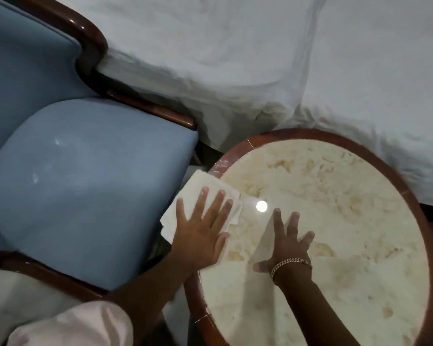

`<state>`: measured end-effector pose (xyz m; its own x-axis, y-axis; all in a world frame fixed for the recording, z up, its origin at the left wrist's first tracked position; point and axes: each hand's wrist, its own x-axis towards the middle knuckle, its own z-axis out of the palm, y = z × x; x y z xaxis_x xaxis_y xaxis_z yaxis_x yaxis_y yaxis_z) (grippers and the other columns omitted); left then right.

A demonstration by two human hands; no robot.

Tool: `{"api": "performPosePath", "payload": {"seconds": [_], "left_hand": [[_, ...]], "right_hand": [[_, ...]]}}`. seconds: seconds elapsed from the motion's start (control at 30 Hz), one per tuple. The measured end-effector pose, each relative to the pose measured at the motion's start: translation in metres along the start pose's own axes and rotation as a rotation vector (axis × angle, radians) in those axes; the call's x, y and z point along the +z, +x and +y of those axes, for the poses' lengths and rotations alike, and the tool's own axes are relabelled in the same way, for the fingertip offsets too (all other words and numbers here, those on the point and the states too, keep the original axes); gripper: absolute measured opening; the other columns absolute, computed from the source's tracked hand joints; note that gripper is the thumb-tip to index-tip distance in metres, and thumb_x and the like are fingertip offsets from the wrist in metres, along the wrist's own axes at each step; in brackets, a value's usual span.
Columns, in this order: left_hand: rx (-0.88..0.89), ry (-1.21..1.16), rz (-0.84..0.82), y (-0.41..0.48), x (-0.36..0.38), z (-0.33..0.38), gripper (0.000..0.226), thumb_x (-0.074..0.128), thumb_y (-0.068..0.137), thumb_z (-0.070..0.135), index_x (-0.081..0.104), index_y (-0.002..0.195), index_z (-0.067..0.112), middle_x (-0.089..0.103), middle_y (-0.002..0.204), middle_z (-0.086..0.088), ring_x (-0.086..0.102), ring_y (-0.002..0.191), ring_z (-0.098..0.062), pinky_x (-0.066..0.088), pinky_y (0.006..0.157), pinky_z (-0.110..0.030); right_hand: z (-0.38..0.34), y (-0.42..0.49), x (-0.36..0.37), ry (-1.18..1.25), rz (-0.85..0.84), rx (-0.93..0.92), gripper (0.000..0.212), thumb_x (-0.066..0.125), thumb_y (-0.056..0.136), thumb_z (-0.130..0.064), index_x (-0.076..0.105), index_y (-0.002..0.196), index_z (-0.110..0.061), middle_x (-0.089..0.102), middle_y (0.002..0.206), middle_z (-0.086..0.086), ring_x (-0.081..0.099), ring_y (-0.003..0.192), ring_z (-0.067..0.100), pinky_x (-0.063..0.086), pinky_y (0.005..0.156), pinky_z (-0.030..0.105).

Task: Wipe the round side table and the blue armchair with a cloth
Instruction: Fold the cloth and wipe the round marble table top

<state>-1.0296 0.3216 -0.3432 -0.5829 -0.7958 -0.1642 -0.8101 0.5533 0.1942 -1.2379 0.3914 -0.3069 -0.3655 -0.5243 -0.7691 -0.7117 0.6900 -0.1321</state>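
My left hand (202,229) presses flat, fingers spread, on the cloth (205,196) at the nine o'clock rim of the round side table (335,221). My right hand (289,242) rests open and empty beside it, so the unwiped marble lies toward three o'clock and the blue armchair (80,176) toward nine, nearer my left.

The round side table (335,221) has most of its pale top bare on the far and right side, open for a hand to sweep. Its near-left part is taken: the left hand (200,231) lies flat on the cloth (198,186) at the left rim, and the right hand (289,245) is spread just beside it. The blue armchair (85,191) stands close on the left, leaving only a narrow gap. White bedding (285,71) crowds the table's far edge.
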Motion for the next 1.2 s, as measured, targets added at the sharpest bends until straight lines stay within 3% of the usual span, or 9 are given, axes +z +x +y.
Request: {"api": "performPosePath", "payload": {"seconds": [0.2, 0.37, 0.5, 0.6, 0.73, 0.8, 0.93, 1.07, 1.2], "left_hand": [[0.02, -0.047, -0.061, -0.081, 0.017, 0.023, 0.067, 0.033, 0.095, 0.049, 0.025, 0.159, 0.03, 0.018, 0.171, 0.001, 0.013, 0.157, -0.032, 0.021, 0.109, -0.076], [-0.087, -0.019, 0.09, 0.059, -0.003, 0.023, 0.066, 0.031, 0.099, 0.049, 0.019, 0.16, 0.028, 0.016, 0.171, -0.003, 0.012, 0.157, -0.034, 0.015, 0.113, -0.074], [-0.145, -0.01, 0.06, 0.13, -0.015, 0.03, 0.071, 0.035, 0.097, 0.049, 0.013, 0.161, 0.027, 0.011, 0.172, -0.003, 0.009, 0.157, -0.035, 0.01, 0.115, -0.075], [-0.076, -0.025, 0.038, 0.079, -0.007, 0.034, 0.068, 0.031, 0.099, 0.049, 0.016, 0.161, 0.027, 0.012, 0.171, -0.003, 0.008, 0.157, -0.035, 0.011, 0.116, -0.074], [0.082, -0.037, -0.083, -0.006, 0.009, 0.033, 0.065, 0.023, 0.098, 0.047, 0.018, 0.16, 0.03, 0.012, 0.172, 0.0, 0.006, 0.157, -0.034, 0.017, 0.111, -0.077], [0.142, -0.045, -0.094, 0.018, 0.0, 0.024, 0.063, 0.024, 0.099, 0.047, 0.019, 0.16, 0.031, 0.013, 0.171, 0.001, 0.008, 0.157, -0.034, 0.015, 0.114, -0.075], [0.14, -0.024, -0.035, 0.146, -0.025, 0.036, 0.067, 0.026, 0.099, 0.043, 0.007, 0.161, 0.028, 0.005, 0.172, -0.003, 0.002, 0.157, -0.035, 0.001, 0.118, -0.072], [0.086, 0.009, -0.094, 0.237, -0.043, 0.066, 0.074, 0.027, 0.093, 0.039, 0.004, 0.161, 0.024, 0.028, 0.167, -0.007, 0.032, 0.145, -0.039, 0.008, 0.114, -0.076], [0.143, 0.036, -0.058, 0.194, -0.035, 0.055, 0.07, 0.03, 0.096, 0.038, 0.006, 0.161, 0.026, 0.005, 0.172, -0.003, 0.007, 0.156, -0.037, 0.002, 0.118, -0.071]], "right_hand": [[-0.003, -0.002, -0.008, 0.003, -0.02, -0.014, 0.151, 0.091, 0.061, -0.032, -0.045, 0.125, -0.051, -0.04, 0.156, -0.005, -0.025, 0.143, 0.054, 0.041, 0.104, 0.067], [-0.004, -0.003, -0.008, -0.04, -0.02, -0.03, 0.15, 0.09, 0.062, -0.033, -0.043, 0.128, -0.046, -0.04, 0.156, -0.002, -0.024, 0.142, 0.056, 0.042, 0.104, 0.066], [-0.007, -0.005, -0.01, -0.061, -0.04, -0.019, 0.149, 0.089, 0.062, -0.037, -0.037, 0.14, -0.042, -0.039, 0.157, 0.0, -0.022, 0.144, 0.055, 0.042, 0.105, 0.065], [-0.01, -0.008, -0.014, -0.093, -0.067, -0.009, 0.146, 0.087, 0.063, -0.044, -0.034, 0.145, -0.038, -0.037, 0.158, 0.004, -0.018, 0.144, 0.057, 0.04, 0.108, 0.061], [-0.011, -0.009, -0.019, -0.046, -0.079, -0.003, 0.144, 0.087, 0.067, -0.039, -0.042, 0.131, -0.043, -0.041, 0.156, -0.001, -0.023, 0.144, 0.054, 0.039, 0.108, 0.065], [-0.012, -0.008, -0.021, -0.039, -0.08, 0.001, 0.144, 0.086, 0.067, -0.04, -0.044, 0.128, -0.044, -0.043, 0.155, -0.002, -0.023, 0.144, 0.054, 0.037, 0.109, 0.066], [-0.014, -0.004, -0.016, -0.091, -0.057, 0.007, 0.148, 0.084, 0.065, -0.051, -0.045, 0.135, -0.037, -0.041, 0.156, 0.001, -0.018, 0.145, 0.056, 0.029, 0.114, 0.063], [-0.008, -0.001, -0.013, -0.093, -0.038, 0.001, 0.141, 0.081, 0.075, -0.04, -0.047, 0.134, -0.039, -0.041, 0.155, 0.001, -0.019, 0.145, 0.056, 0.033, 0.113, 0.062], [-0.006, -0.002, -0.011, -0.092, -0.056, 0.008, 0.147, 0.086, 0.067, -0.045, -0.046, 0.133, -0.042, -0.042, 0.154, -0.003, -0.018, 0.145, 0.055, 0.035, 0.111, 0.062]]}}
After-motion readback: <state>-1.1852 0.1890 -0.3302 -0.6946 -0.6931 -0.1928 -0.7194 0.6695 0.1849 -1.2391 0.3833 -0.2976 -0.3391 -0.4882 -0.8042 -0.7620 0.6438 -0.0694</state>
